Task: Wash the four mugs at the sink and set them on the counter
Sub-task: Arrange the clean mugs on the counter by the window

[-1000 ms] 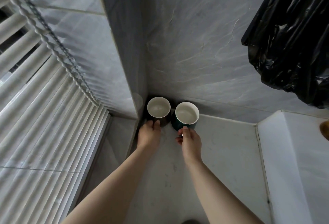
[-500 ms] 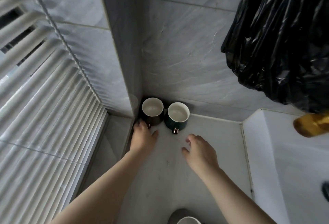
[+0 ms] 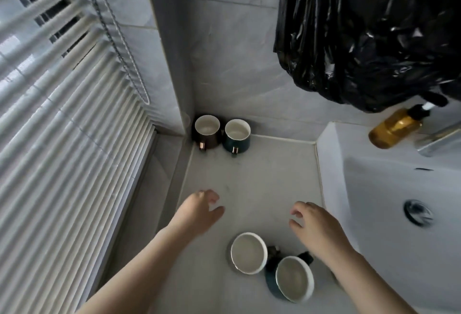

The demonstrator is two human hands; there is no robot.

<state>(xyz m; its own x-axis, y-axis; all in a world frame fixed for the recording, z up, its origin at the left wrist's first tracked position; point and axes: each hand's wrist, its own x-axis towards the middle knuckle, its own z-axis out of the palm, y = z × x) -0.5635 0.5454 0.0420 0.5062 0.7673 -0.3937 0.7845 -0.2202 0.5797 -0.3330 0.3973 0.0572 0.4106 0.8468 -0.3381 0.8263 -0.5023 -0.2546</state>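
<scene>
Two mugs stand upright in the far corner of the white counter (image 3: 269, 174): a brown mug (image 3: 206, 132) on the left and a dark green mug (image 3: 237, 134) beside it, both white inside with copper handles facing me. Two more mugs stand near the front edge: a pale mug (image 3: 248, 253) and a dark teal mug (image 3: 293, 278). My left hand (image 3: 197, 212) hovers over the counter with loosely curled fingers, holding nothing. My right hand (image 3: 316, 226) hovers just above the near mugs, fingers relaxed and empty. The white sink (image 3: 389, 196) lies to the right.
A black plastic bag (image 3: 369, 32) hangs at the upper right over the sink. An amber soap bottle (image 3: 396, 126) and a chrome tap (image 3: 439, 141) sit at the sink's back rim. White blinds (image 3: 64, 124) with a bead chain fill the left. Grey tiled walls meet behind the far mugs.
Both hands let go of the two corner mugs and drew back toward me. The view tilted down, bringing the two near mugs and the sink into sight.
</scene>
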